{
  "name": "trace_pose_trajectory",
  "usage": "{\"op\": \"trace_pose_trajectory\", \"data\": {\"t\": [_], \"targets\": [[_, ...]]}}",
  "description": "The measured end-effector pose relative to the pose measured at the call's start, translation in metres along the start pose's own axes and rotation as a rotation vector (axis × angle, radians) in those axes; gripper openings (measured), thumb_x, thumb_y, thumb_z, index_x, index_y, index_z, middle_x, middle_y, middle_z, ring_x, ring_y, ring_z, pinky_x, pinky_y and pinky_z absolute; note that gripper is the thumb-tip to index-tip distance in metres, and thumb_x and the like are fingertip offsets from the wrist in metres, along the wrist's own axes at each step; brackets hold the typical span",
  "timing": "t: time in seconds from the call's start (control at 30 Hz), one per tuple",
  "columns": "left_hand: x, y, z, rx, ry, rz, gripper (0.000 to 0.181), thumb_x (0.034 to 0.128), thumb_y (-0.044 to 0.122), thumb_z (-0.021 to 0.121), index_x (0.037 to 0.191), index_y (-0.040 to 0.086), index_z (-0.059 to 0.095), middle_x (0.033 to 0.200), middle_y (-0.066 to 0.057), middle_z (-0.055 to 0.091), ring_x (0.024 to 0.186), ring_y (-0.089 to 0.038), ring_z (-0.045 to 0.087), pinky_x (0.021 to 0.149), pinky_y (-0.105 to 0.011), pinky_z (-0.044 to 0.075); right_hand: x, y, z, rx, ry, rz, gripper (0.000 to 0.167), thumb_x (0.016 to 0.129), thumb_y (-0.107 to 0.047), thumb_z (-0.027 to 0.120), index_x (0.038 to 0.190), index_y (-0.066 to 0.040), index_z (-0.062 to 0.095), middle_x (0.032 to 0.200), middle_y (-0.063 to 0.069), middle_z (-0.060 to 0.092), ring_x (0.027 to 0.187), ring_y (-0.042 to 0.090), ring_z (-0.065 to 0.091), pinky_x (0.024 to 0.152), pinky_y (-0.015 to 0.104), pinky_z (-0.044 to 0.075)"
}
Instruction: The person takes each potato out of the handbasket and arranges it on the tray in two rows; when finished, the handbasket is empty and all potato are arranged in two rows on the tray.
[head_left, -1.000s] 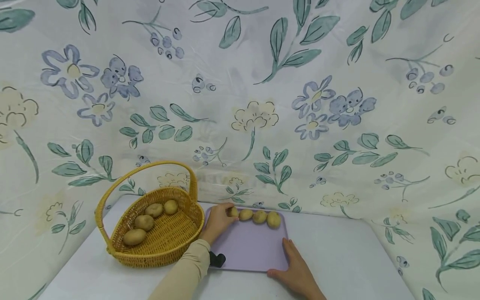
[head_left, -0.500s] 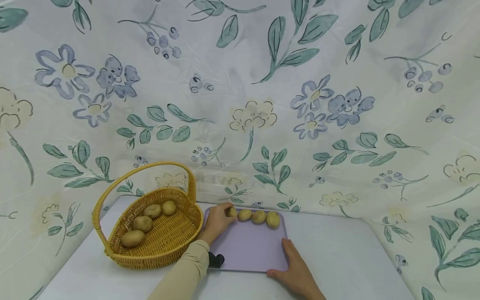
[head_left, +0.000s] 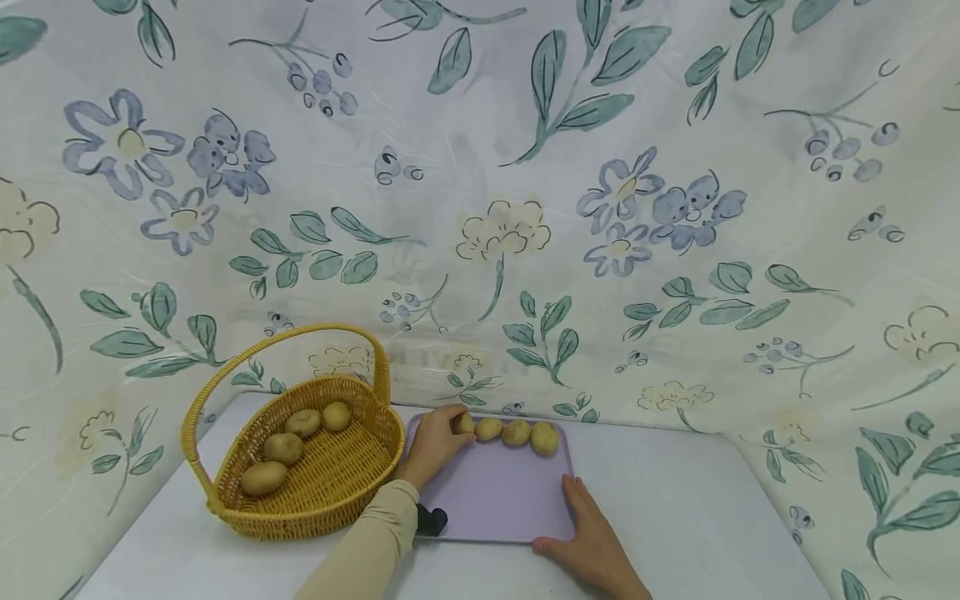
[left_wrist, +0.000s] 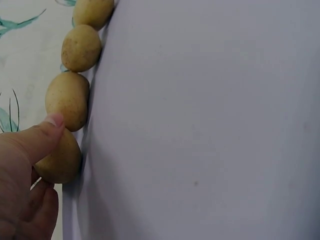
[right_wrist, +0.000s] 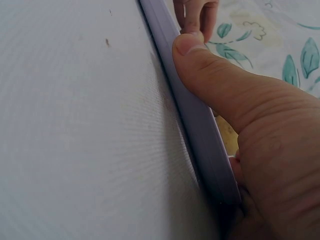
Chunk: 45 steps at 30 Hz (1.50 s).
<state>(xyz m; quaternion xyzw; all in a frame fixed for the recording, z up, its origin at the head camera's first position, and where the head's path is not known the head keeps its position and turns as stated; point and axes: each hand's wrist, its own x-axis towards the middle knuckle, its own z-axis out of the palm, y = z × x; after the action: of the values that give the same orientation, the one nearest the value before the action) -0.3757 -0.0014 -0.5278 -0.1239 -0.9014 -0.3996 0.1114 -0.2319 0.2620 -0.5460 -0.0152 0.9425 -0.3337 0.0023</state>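
At the back left corner of the lilac tray [head_left: 502, 500], my left hand [head_left: 437, 442] holds the end potato [head_left: 467, 423] of a row along the back edge. The left wrist view has the thumb of my left hand [left_wrist: 22, 165] on top of that potato [left_wrist: 62, 159], its neighbour [left_wrist: 68, 100] touching it. My right hand [head_left: 596, 540] grips the tray's front right corner. In the right wrist view, the thumb of my right hand [right_wrist: 265, 120] presses the tray's rim [right_wrist: 192, 117]; its other fingers are mostly hidden beyond the rim.
A yellow wicker basket [head_left: 300, 523] with a tall handle stands left of the tray, several potatoes [head_left: 283, 448] inside along its left side. A small black object [head_left: 431, 521] lies at the tray's front left corner. Floral sheeting [head_left: 495, 308] hangs behind the white table [head_left: 675, 517].
The head view has shifted slightly, moving the scene a little to the left. Both hands keep their places on the potato and the tray.
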Motion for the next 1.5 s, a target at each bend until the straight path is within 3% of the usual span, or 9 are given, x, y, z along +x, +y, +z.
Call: {"op": "trace_pose_trajectory", "data": {"t": [0.63,0.87,1.07,1.2,1.3,1.4,1.5], "targets": [[0.003,-0.005,0.003,-0.007,-0.021,0.011,0.058,0.0771,0.014,0.090,0.129,-0.001,0.068,0.131,-0.019,0.069,0.125,-0.037,0.064,0.106,-0.049,0.053,0.000,0.000,0.000,0.000,-0.010,0.001,0.123,0.066,-0.061,0.087,0.157,0.002,0.034,0.163,0.027,0.030,0.152,0.047,0.028,0.122,0.061,0.029],[0.002,0.001,0.000,-0.022,-0.027,-0.001,0.060,0.0779,0.015,0.089,0.132,0.001,0.067,0.137,-0.019,0.066,0.131,-0.038,0.059,0.112,-0.050,0.048,0.000,0.000,-0.001,0.001,0.004,-0.012,0.123,0.065,-0.060,0.088,0.156,0.003,0.035,0.162,0.028,0.032,0.151,0.048,0.029,0.122,0.061,0.029],[0.003,0.007,-0.007,-0.051,-0.019,0.024,0.059,0.0787,0.014,0.088,0.132,0.002,0.067,0.138,-0.019,0.064,0.133,-0.039,0.057,0.114,-0.051,0.046,0.000,-0.002,0.000,0.008,-0.004,-0.003,0.123,0.066,-0.061,0.087,0.157,0.002,0.034,0.163,0.028,0.030,0.151,0.048,0.028,0.122,0.060,0.028],[0.004,0.011,-0.011,-0.074,-0.015,0.015,0.056,0.0805,0.012,0.087,0.133,0.005,0.067,0.137,-0.017,0.065,0.130,-0.037,0.060,0.109,-0.050,0.051,-0.001,-0.003,-0.001,-0.001,-0.008,0.002,0.123,0.066,-0.060,0.087,0.157,0.002,0.033,0.163,0.028,0.030,0.151,0.048,0.028,0.122,0.060,0.029],[0.005,0.015,-0.013,-0.085,-0.014,0.014,0.056,0.0818,0.013,0.086,0.134,0.007,0.067,0.129,-0.017,0.069,0.114,-0.032,0.066,0.096,-0.047,0.057,-0.002,-0.002,-0.001,0.003,-0.004,0.001,0.123,0.065,-0.059,0.088,0.157,0.002,0.034,0.163,0.028,0.030,0.151,0.047,0.028,0.122,0.060,0.028],[0.005,0.021,-0.015,-0.101,-0.016,0.020,0.056,0.0821,0.013,0.086,0.134,0.007,0.067,0.121,-0.016,0.071,0.098,-0.025,0.064,0.085,-0.042,0.057,-0.001,-0.001,0.000,0.004,-0.003,0.004,0.123,0.065,-0.060,0.087,0.157,0.002,0.034,0.163,0.027,0.030,0.152,0.046,0.027,0.123,0.059,0.028],[0.006,0.027,-0.017,-0.123,-0.013,0.032,0.055,0.0821,0.013,0.086,0.133,0.006,0.068,0.120,-0.015,0.073,0.100,-0.024,0.066,0.087,-0.042,0.058,-0.001,-0.001,0.000,0.000,0.001,-0.002,0.123,0.065,-0.061,0.087,0.157,0.002,0.035,0.163,0.027,0.031,0.152,0.047,0.028,0.122,0.060,0.028]]}}
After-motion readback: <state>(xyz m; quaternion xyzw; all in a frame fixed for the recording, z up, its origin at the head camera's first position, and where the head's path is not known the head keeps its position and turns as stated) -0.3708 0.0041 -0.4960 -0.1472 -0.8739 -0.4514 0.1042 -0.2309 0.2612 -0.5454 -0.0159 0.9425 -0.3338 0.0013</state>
